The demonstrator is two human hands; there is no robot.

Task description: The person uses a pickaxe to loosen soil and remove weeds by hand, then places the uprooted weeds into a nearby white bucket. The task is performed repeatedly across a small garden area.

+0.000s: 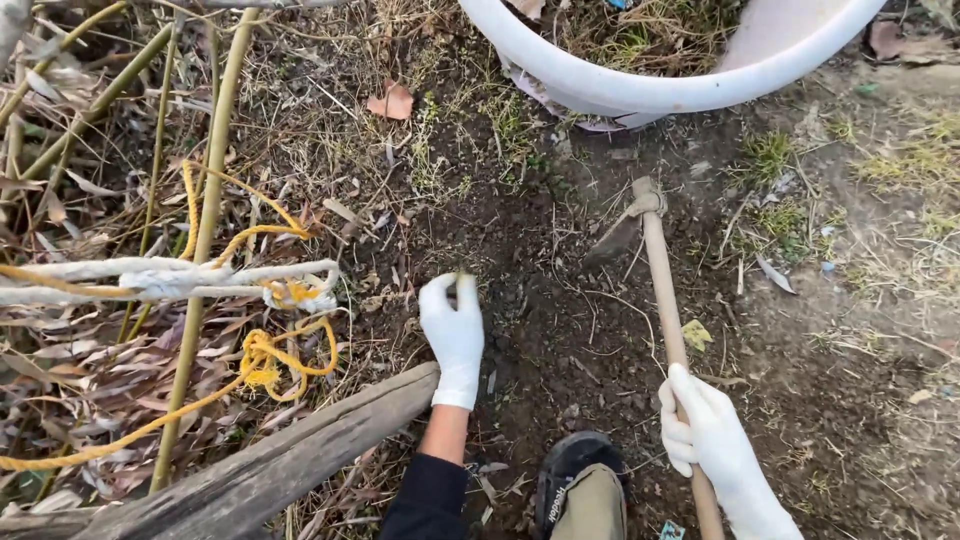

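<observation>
gloved hands at work on bare garden soil

view looking straight down at dark, crumbly soil (560,330) strewn with dry stalks and dead leaves. the person's left hand (453,335), in a white glove, reaches down to the ground; its fingertips pinch a small tuft of green weed (447,276) right at the soil surface, so this grip is pressed together on the plant. the right hand (705,435), also in a white glove, is wrapped tight around the wooden handle of a hoe (662,290), near the lower end of the shaft. the hoe's metal blade rests in the soil ahead of the hand, below a large white tub (640,90) at the top edge of the view; dry grass lies inside the tub. a dark shoe (575,465) stands between the 2 hands at the bottom edge. to the left, a weathered wooden plank (270,470) lies at a slant, just beside the left forearm. further left, green bamboo stalks (205,240) rise through leaf litter, with yellow rope (270,360) and a knotted white cord (170,278) tangled around them.
</observation>
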